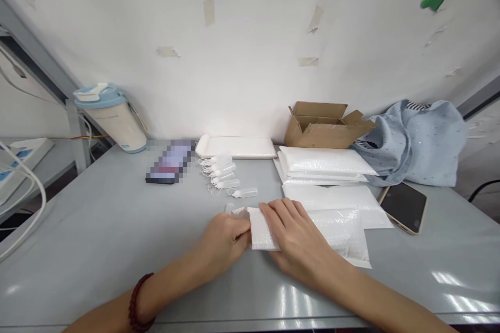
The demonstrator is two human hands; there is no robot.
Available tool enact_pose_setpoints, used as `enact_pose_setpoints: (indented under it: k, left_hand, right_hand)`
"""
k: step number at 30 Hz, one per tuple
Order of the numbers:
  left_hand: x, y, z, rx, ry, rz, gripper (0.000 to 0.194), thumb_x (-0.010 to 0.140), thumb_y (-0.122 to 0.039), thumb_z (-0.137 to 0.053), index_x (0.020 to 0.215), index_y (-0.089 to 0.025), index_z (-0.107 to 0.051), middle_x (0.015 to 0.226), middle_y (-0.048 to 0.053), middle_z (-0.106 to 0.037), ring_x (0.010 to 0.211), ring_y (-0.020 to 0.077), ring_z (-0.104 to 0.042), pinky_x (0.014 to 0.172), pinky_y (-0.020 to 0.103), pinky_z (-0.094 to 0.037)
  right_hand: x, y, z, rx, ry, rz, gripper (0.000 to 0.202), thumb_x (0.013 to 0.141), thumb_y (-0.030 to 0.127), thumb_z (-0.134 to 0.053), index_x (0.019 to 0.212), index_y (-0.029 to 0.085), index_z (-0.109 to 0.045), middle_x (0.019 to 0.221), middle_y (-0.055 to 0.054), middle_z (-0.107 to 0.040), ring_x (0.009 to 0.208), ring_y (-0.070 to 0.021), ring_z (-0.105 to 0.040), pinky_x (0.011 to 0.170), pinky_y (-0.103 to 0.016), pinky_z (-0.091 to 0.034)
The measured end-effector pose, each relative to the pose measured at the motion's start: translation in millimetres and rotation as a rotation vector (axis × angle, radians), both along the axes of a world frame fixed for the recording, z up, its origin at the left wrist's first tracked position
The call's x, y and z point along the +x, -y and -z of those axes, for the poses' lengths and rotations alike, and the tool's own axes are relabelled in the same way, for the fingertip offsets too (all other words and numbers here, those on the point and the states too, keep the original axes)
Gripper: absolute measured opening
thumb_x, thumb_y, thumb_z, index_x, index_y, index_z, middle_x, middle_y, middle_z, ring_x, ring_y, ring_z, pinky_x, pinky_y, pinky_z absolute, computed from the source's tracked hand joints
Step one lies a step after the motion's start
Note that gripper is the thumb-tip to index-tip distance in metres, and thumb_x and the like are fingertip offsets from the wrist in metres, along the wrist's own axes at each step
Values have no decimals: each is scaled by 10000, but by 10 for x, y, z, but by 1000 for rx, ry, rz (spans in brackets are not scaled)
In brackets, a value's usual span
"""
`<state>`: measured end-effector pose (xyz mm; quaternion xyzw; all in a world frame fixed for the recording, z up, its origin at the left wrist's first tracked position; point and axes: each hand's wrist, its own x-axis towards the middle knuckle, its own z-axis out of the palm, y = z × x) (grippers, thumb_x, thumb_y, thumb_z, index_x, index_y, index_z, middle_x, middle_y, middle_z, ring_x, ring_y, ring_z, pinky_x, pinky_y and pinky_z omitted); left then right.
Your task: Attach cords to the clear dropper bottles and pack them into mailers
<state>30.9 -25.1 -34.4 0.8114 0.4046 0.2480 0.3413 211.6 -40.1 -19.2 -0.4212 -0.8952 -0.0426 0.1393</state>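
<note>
A white bubble mailer (344, 231) lies in front of me, its flap end turned to the left. My right hand (295, 234) is closed over the flap part, fingers on top and thumb below. At the left edge of the flap my left hand (224, 242) is pinched shut, thumb against the mailer's edge; its fingertips are partly hidden. A bit of clear film (229, 208) shows just behind the left hand. Beyond both hands lie several small translucent tubes (226, 170) with thin loops. One tube (245, 193) is apart from the others, nearest my hands.
More bubble mailers (326, 161) are stacked behind, with one mailer (332, 196) in front. Along the wall stand an open cardboard box (328, 132), a white tray-like pack (238, 147), a tumbler (117, 122) and a blue cloth bag (433, 140). A phone (404, 207) lies right; a blurred-out device (172, 162) left.
</note>
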Motion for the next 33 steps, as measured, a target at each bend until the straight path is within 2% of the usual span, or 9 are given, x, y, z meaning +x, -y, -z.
enact_pose_setpoints:
  k: [3, 6, 10, 12, 17, 19, 23, 29, 33]
  left_hand:
    - [-39, -14, -121, -201, 22, 73, 299, 766, -124, -405, 537, -193, -225, 488, -57, -240, 458, 87, -196, 437, 250, -162]
    - [-101, -39, -281, -580, 80, 206, 262, 818, -155, -363, 559, -195, -352, 395, -72, -332, 373, 78, -253, 420, 233, -222]
    - [-206, -78, -382, -871, 138, 236, 168, 848, -204, -381, 769, -187, -528, 360, -82, -469, 300, 77, -289, 387, 214, -250]
    - [-259, -103, -397, -820, 166, 147, 168, 861, -268, -431, 892, -179, -571, 364, -92, -457, 308, 74, -291, 383, 203, -244]
    - [-316, -169, -426, -463, 233, -320, 311, 782, -425, -606, 983, -191, -572, 430, -125, -287, 384, 66, -274, 405, 184, -201]
    - [-290, -176, -403, -458, 182, -315, 317, 768, -445, -620, 946, -187, -570, 446, -116, -320, 414, 76, -330, 425, 186, -234]
    - [-206, -152, -315, -511, 119, -149, 418, 857, -477, -462, 577, -167, -486, 445, -48, -447, 438, 91, -405, 444, 206, -291]
    - [-179, -164, -296, -576, 177, -347, 455, 864, -458, -428, 505, -180, -406, 405, -55, -412, 350, 70, -309, 360, 204, -200]
    - [-174, -158, -283, -515, 155, -349, 463, 888, -450, -395, 507, -190, -348, 401, -64, -364, 360, 81, -341, 375, 210, -240]
  right_hand:
    - [11, 2, -12, 1, -13, -11, 454, 708, 37, -450, 1158, 58, -507, 934, -130, -550, 841, -246, -457, 708, -383, -423]
    - [19, 0, -32, -2, -32, -16, 452, 721, 47, -462, 1171, 62, -498, 940, -128, -549, 834, -240, -452, 702, -374, -424]
    - [46, -21, -62, 7, -62, -23, 477, 735, 63, -480, 1212, 57, -466, 967, -137, -550, 856, -248, -456, 713, -377, -427]
    - [77, -47, -77, 12, -78, -6, 493, 733, 64, -491, 1225, 65, -453, 984, -135, -549, 873, -252, -460, 727, -379, -429]
    - [158, -114, -128, 32, -114, 12, 446, 776, 101, -499, 1220, 96, -449, 1007, -128, -562, 909, -256, -478, 761, -398, -440]
    - [171, -120, -150, 34, -112, -23, 429, 788, 111, -502, 1214, 87, -451, 1005, -131, -575, 903, -255, -493, 759, -406, -451]
    - [168, -110, -156, 98, -81, -78, 466, 803, 157, -526, 1246, 47, -432, 1146, -191, -552, 1016, -298, -499, 814, -449, -464]
    - [115, -101, -55, 387, 66, -58, 415, 838, 5, -415, 1250, -28, -449, 1269, -269, -509, 1192, -371, -449, 861, -500, -467]
    - [61, -87, 7, 378, 182, -71, 410, 877, -17, -329, 1260, -21, -472, 1305, -228, -522, 1220, -338, -467, 881, -487, -488]
